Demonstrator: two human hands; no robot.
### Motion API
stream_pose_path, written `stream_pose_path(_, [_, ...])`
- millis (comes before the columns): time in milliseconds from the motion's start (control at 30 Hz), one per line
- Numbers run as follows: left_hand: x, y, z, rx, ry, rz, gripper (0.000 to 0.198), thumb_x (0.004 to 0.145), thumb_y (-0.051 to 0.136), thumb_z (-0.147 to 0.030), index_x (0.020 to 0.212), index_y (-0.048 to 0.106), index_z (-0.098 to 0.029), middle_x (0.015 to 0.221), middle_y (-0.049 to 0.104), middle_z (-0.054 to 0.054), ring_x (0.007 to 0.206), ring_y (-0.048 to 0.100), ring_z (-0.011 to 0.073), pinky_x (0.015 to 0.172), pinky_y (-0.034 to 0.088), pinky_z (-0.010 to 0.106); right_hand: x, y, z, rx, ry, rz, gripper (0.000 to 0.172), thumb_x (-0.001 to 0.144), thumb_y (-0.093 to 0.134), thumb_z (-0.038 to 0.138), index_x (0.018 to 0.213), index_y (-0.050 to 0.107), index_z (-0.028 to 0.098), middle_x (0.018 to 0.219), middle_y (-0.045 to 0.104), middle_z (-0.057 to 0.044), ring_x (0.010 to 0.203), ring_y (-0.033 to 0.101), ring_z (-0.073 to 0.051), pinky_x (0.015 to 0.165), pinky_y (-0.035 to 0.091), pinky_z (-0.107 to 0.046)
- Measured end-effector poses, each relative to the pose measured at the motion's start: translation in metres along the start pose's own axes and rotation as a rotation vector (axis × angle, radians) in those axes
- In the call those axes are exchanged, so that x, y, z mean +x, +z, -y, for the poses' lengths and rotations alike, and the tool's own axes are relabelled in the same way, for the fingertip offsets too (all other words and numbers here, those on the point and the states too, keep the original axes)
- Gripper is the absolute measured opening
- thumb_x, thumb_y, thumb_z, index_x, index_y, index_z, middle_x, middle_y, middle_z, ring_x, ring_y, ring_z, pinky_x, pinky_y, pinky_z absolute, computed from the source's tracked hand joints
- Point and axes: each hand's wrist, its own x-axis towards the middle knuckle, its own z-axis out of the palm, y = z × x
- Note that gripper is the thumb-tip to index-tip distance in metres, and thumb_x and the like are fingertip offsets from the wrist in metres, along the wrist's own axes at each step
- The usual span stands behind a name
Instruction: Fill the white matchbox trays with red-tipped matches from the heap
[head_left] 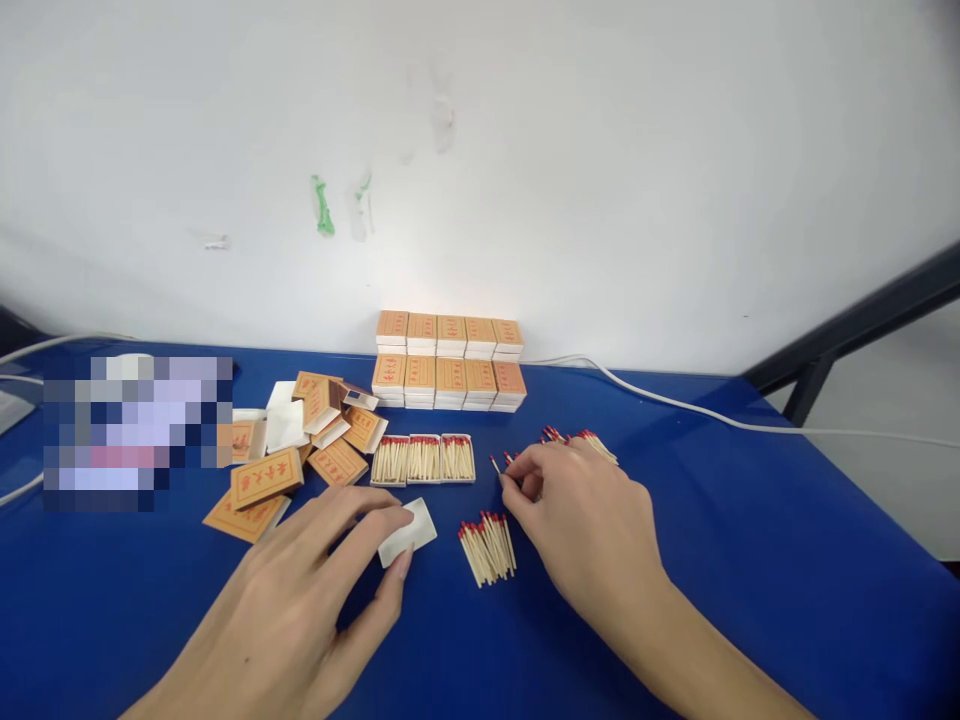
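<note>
My left hand (315, 580) has its thumb and fingers on the edges of a small white matchbox tray (411, 535), keeping it on the table. To the right, my right hand (589, 520) pinches a red-tipped match (495, 465) between thumb and forefinger. Partly hidden behind that hand lies a loose heap of matches (600, 447). A bunch of matches (487, 550) rests on the table between my hands. Beyond the tray, three trays full of matches (424, 460) sit side by side.
Stacked orange matchboxes (450, 375) form two rows by the white wall. Matchbox sleeves and white trays lie in a jumbled pile (322, 430) at left, beside a blurred-out item (135, 430). A white cable (675, 405) crosses the blue table (750, 560) at the back right.
</note>
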Motion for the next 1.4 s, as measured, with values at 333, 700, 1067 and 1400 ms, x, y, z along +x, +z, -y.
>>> stream_pose_path(333, [-0.002, 0.006, 0.008, 0.030, -0.021, -0.019, 0.021, 0.119, 0.054, -0.035, 0.131, 0.069, -0.029, 0.123, 0.078, 0.001, 0.110, 0.080, 0.0179, 0.095, 0.066, 0.031, -0.026, -0.022, -0.002, 0.317, 0.050, 0.247, 0.021, 0.079, 0.084, 0.017, 0.070, 0.080, 0.035, 0.067, 0.076, 0.009, 0.063, 0.075, -0.018, 0.053, 0.045, -0.030])
stream_pose_path(700, [-0.006, 0.009, 0.009, 0.032, -0.050, 0.005, 0.024, 0.118, 0.057, -0.040, 0.136, 0.069, -0.030, 0.130, 0.078, 0.001, 0.116, 0.079, 0.0162, 0.101, 0.065, 0.027, -0.017, -0.033, -0.012, 0.175, 0.062, 0.089, 0.013, 0.089, 0.080, 0.023, 0.080, 0.078, 0.033, 0.075, 0.077, 0.007, 0.065, 0.073, -0.019, 0.053, 0.042, -0.029])
stream_pose_path(1067, [0.001, 0.005, 0.007, 0.032, -0.033, -0.022, 0.022, 0.118, 0.054, -0.038, 0.129, 0.071, -0.029, 0.122, 0.079, 0.002, 0.106, 0.082, 0.0168, 0.091, 0.066, 0.029, -0.022, -0.008, -0.012, -0.121, -0.089, -0.125, 0.020, 0.097, 0.075, 0.019, 0.078, 0.071, 0.024, 0.079, 0.075, -0.002, 0.084, 0.074, -0.026, 0.050, 0.037, -0.031])
stream_pose_path(1400, [0.004, 0.001, 0.001, 0.046, -0.003, -0.029, 0.020, 0.119, 0.052, -0.035, 0.129, 0.068, -0.028, 0.121, 0.078, 0.001, 0.106, 0.081, 0.0151, 0.092, 0.065, 0.028, -0.024, -0.006, -0.016, -0.082, -0.095, -0.128, 0.025, 0.103, 0.070, 0.022, 0.078, 0.070, 0.024, 0.078, 0.074, -0.001, 0.084, 0.072, -0.023, 0.049, 0.036, -0.029])
